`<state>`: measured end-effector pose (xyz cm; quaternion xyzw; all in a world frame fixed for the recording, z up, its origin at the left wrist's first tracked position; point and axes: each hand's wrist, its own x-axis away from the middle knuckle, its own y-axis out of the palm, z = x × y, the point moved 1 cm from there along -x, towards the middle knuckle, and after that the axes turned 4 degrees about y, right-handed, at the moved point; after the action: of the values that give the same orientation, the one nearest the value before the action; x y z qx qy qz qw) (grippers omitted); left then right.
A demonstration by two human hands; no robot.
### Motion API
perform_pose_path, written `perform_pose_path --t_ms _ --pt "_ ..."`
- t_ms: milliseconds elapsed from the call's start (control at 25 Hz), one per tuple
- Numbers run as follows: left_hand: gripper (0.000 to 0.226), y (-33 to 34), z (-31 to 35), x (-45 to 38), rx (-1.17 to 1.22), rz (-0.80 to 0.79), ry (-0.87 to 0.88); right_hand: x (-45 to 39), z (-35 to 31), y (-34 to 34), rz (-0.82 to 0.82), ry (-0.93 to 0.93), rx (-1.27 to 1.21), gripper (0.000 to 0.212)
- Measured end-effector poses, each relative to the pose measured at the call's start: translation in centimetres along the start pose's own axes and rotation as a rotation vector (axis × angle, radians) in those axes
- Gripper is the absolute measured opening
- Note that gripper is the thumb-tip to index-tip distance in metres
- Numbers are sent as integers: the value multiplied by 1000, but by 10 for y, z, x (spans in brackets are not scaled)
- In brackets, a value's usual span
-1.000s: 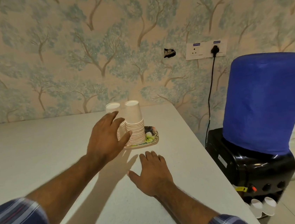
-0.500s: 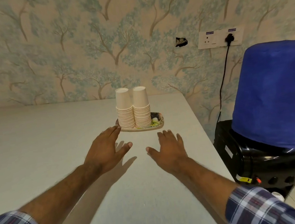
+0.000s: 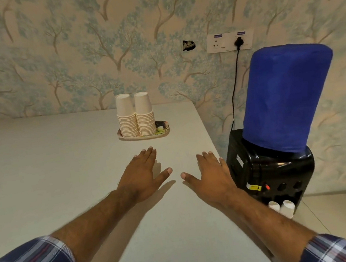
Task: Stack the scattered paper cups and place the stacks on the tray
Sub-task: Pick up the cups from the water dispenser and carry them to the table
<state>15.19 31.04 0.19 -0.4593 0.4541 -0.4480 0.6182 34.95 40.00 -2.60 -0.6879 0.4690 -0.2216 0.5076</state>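
Two paper cup stacks [image 3: 135, 115] stand upside down, touching side by side, on the tray [image 3: 125, 138] near the table's [image 3: 42, 167] far edge. Left hand [image 3: 139, 174] and right hand [image 3: 210, 177] hover flat, fingers straight, thumbs splayed, holding nothing, well short of the tray.

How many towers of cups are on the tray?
2. The left stack and the right stack stand upside down, side by side, on the tray. None seems hidden behind.
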Motion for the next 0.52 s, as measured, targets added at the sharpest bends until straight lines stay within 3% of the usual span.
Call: perform_pose_path --t_ms 360,520 --pt "92 3 42 84 99 101 74 106 -12 -25 44 9 -49 87" --pt "94 4 72 113 104 75 74 141 2 -36 61 21 -31 83"
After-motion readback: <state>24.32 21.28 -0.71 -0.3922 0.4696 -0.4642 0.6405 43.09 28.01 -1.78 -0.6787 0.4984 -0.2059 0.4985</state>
